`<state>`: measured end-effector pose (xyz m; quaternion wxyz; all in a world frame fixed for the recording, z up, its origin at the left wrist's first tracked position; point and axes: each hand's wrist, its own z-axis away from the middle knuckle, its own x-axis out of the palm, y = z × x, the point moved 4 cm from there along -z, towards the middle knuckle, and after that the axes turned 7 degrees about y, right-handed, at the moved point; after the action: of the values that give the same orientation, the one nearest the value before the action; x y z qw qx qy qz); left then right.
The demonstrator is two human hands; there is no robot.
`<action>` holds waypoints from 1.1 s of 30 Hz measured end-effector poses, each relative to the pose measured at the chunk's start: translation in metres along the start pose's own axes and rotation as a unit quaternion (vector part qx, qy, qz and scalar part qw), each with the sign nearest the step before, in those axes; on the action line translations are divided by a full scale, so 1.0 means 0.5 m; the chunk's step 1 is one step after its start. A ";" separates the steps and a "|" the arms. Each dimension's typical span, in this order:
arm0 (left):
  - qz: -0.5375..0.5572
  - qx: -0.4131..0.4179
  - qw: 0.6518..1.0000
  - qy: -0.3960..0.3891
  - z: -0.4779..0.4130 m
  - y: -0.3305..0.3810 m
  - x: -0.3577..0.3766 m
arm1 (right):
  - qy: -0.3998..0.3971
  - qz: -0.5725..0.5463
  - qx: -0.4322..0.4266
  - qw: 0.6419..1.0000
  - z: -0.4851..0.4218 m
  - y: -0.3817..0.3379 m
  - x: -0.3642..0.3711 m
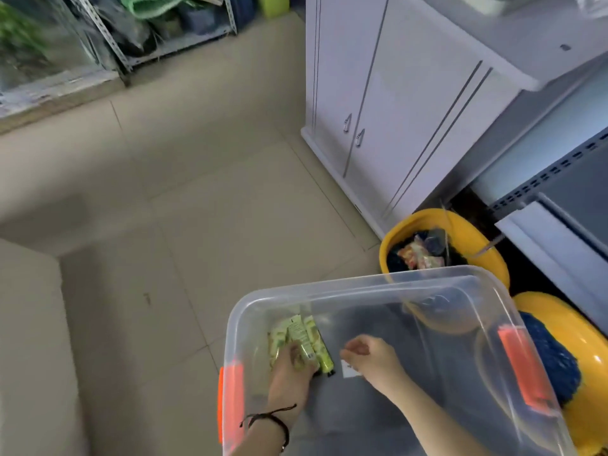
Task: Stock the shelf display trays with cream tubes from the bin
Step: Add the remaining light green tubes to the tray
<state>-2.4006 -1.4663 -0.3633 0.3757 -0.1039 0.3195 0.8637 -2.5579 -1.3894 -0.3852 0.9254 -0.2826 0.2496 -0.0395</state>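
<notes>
Nearest me sat the clear bin (362, 284), rim rounded, a left orange latch (230, 399) on one end and a right orange latch (523, 366) on the other. Open tiled floor (197, 209) lay to its left and ahead. On the right it was hemmed in by the far yellow tub (460, 225) and the near yellow tub (585, 340), with a white cabinet (394, 110) beyond.

Left hand (291, 370), black cord (273, 417) at the wrist, reached down inside the bin near its left wall, fingers curled round a small bunch of green cream tubes (306, 334). Right hand (371, 357) hung just beside them, also inside, fingers loosely curled and gripping nothing I could make out; a white slip (348, 370) lay at its heel.

Tubes were bunched at the bin's left end, dark caps toward me. Far tub held crumpled wrappers; near tub held something dark blue
</notes>
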 end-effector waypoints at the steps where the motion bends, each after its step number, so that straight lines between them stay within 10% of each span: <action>1: 0.006 0.003 1.000 0.013 -0.012 0.005 0.010 | 0.012 -0.013 0.001 1.000 -0.019 -0.001 0.010; 10: -0.005 0.023 0.991 0.135 -0.048 0.024 0.035 | 0.019 -0.001 -0.006 1.000 -0.080 -0.014 0.104; 33: -0.146 0.166 0.975 0.022 -0.084 0.072 0.130 | 0.016 0.040 -0.050 0.998 -0.103 0.035 -0.023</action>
<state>-2.4741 -1.4734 -0.4063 0.5025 -0.1046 0.4479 0.7321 -2.5943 -1.3981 -0.4263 0.9067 -0.3179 0.2770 0.0059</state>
